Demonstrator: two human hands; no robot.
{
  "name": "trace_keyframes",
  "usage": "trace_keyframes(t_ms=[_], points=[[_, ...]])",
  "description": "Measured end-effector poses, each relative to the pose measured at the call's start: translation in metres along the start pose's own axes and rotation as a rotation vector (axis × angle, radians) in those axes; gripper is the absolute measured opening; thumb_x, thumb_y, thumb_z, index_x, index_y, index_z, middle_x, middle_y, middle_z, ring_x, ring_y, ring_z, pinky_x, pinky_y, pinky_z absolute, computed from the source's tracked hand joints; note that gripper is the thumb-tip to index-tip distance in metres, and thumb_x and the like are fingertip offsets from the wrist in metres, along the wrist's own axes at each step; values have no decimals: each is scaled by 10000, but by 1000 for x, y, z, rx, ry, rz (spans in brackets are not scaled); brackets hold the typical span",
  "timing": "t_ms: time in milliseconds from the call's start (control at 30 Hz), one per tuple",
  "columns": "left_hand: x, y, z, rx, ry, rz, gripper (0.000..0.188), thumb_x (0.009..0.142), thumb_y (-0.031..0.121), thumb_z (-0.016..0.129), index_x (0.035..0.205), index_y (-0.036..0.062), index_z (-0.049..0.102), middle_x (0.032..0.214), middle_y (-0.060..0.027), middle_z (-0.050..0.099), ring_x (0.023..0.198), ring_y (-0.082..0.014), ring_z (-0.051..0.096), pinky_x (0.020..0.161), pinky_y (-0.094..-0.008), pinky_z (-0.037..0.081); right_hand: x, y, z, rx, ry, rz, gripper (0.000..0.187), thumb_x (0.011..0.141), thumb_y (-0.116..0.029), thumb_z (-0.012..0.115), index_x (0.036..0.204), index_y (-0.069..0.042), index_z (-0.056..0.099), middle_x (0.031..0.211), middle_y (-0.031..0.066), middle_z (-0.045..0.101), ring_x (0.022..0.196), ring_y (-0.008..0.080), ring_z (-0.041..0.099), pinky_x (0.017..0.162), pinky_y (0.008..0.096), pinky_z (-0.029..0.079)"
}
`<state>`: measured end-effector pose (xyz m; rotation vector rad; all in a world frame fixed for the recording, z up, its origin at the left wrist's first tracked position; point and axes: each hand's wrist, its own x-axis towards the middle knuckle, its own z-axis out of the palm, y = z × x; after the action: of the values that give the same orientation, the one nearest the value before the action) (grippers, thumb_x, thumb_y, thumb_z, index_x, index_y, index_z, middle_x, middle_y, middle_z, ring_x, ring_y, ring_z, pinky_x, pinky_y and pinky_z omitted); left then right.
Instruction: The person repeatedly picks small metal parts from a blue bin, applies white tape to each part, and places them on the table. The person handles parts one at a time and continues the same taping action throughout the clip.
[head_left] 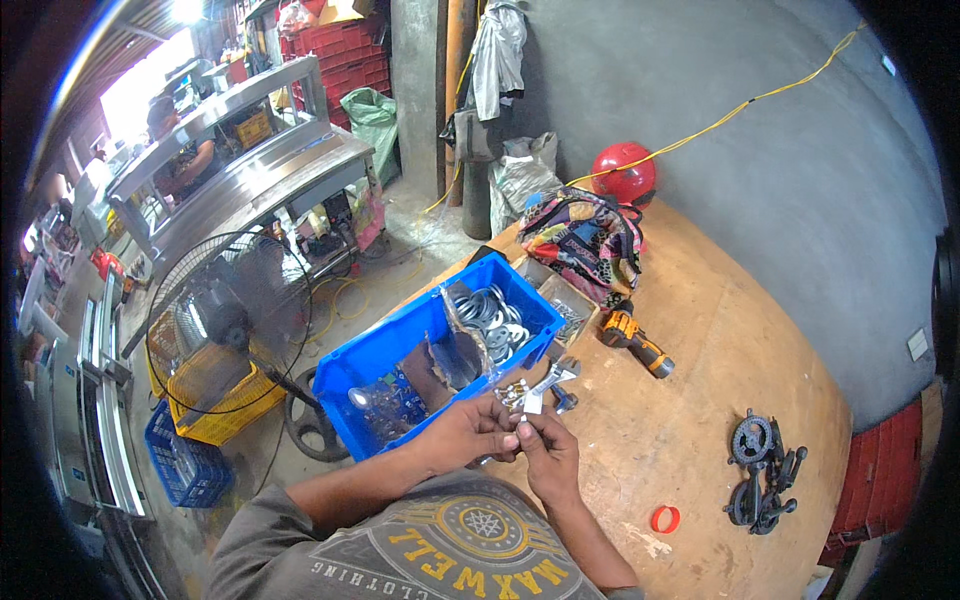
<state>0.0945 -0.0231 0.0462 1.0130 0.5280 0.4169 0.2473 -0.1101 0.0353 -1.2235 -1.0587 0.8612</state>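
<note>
Close in front of my body, my left hand [478, 430] and my right hand [548, 455] meet with fingertips pinched together. A tiny pale piece [522, 419] shows between them, too small to name. Just beyond the fingers lies an adjustable wrench [562, 374], next to several small brass-coloured fittings [512, 392] and a dark bolt [565, 400]. A small white piece [533, 403] shows right above my fingertips; I cannot tell whether it is held. Left of my hands stands a blue bin [345, 385] with metal rings [490, 315] and small bagged parts [390, 400].
An orange and black cordless drill [637, 342] lies beyond the wrench, near a patterned cloth [585, 235] and a red helmet [623, 174]. Black cranked parts [762, 470] and a red ring [665, 519] rest on the wooden table [700, 400]. A fan [230, 320] stands left.
</note>
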Motion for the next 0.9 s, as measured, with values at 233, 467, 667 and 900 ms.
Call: trace_keyframes(t_ms=[233, 467, 667, 900], points=[[5, 4, 5, -170, -10, -107, 166, 961, 129, 647, 1093, 48, 588, 942, -70, 686, 839, -184, 698, 754, -317, 578, -6, 7, -12, 20, -17, -112, 253, 937, -165, 681, 1123, 6, 697, 1047, 117, 619, 977, 204, 605, 853, 316, 478], [7, 9, -3, -346, -134, -177, 154, 969, 103, 616, 1106, 37, 591, 976, -85, 682, 874, -200, 694, 770, -316, 580, -8, 4, -20, -27, -76, -172, 330, 931, -214, 690, 1192, -11, 687, 1056, 130, 624, 971, 221, 609, 851, 317, 475], [7, 16, -1, -345, -146, -158, 128, 957, 112, 641, 1049, 36, 593, 958, -78, 687, 853, -184, 690, 770, -300, 571, -2, -4, -26, -162, -111, -277, 304, 923, -199, 686, 1184, -46, 706, 1035, 155, 628, 956, 265, 625, 840, 339, 487], [5, 24, 7, -49, -127, -35, 222, 890, 124, 747, 1030, 61, 586, 941, -53, 678, 808, -120, 643, 738, -260, 515, 1, -16, -26, -236, -131, -361, 299, 905, -137, 671, 1200, -114, 718, 1031, 181, 620, 947, 299, 631, 821, 365, 496]])
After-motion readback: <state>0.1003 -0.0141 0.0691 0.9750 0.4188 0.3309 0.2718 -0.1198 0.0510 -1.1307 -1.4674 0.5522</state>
